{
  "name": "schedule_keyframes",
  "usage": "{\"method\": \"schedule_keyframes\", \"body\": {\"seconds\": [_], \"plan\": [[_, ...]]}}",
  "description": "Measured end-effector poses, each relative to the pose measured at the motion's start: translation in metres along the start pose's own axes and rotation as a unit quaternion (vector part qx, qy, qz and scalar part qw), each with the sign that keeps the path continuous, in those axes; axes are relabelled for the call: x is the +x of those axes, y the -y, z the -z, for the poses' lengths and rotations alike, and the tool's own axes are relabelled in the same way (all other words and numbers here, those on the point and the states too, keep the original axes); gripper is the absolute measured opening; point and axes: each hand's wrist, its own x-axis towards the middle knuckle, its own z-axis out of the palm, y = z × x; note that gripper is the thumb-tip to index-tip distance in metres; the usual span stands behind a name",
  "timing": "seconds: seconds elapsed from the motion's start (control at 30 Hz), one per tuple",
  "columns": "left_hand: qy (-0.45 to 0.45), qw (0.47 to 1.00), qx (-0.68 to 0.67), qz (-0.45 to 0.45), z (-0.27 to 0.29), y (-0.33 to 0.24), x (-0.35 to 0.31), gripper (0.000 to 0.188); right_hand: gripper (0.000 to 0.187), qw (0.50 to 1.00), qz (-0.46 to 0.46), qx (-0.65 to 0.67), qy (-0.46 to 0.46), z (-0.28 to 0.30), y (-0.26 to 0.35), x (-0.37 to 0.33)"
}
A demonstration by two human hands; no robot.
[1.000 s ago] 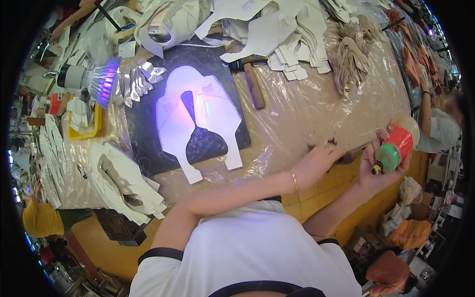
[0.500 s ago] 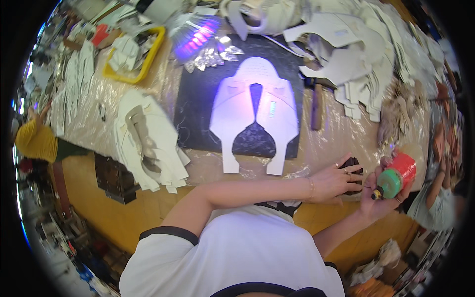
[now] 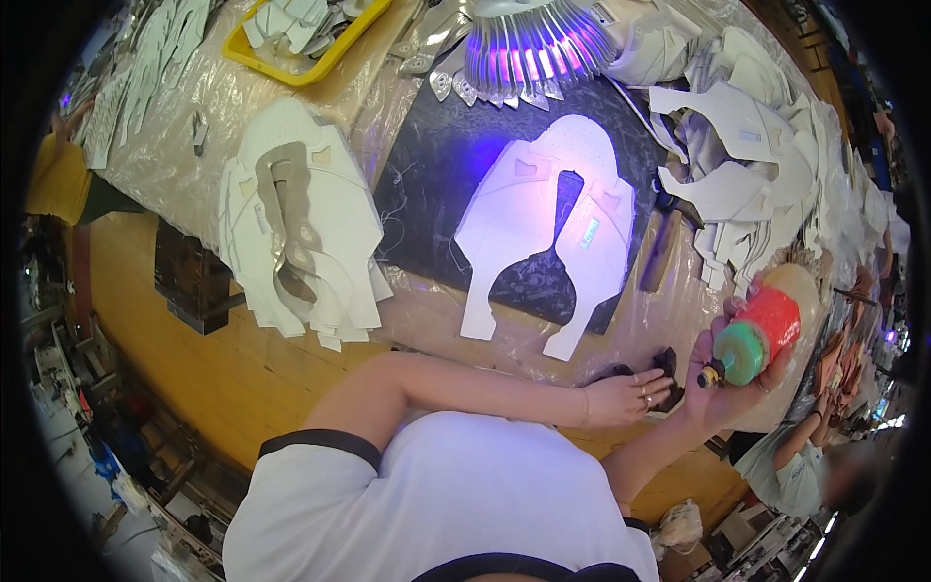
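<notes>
My right hand is wrapped around a squeeze bottle with a red band, a green cap and a dark nozzle pointing down toward my body. Beside it, at the table's near edge, my left hand has its fingers closed over a dark crumpled cloth. A white shoe upper piece lies flat on a black board in front of me, its two legs toward me. Purple light falls on it from a silver finned lamp. Neither hand touches the upper.
Stacked white uppers lie left of the board. A hammer rests at its right edge, near more white pieces. At the back left stands a yellow tray of scraps. Another person is at the far right.
The view has shifted, so the board and lamp sit farther right. My left hand's fingers were spread over the cloth and are now drawn together on it. The bottle stays in my right hand.
</notes>
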Motion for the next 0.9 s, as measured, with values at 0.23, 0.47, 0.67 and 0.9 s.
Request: {"method": "schedule_keyframes", "body": {"seconds": [0.23,0.47,0.67,0.9], "plan": [[0.08,0.991,-0.103,0.036,-0.005,0.015,0.067,0.046,0.072,1.0,0.021,0.005,0.011,0.012,0.01,-0.006],[0.053,0.994,-0.075,0.054,0.077,0.023,-0.008,0.057,0.056,0.984,0.094,-0.095,-0.118,0.008,-0.023,0.002],[-0.047,0.913,-0.251,0.319,0.202,0.058,-0.108,0.029,0.053,0.995,-0.043,-0.056,-0.067,-0.012,-0.051,0.055],[-0.206,0.876,0.055,0.432,0.209,0.102,-0.12,0.033,0.049,0.986,-0.151,-0.003,-0.076,-0.029,-0.069,0.084]]}}
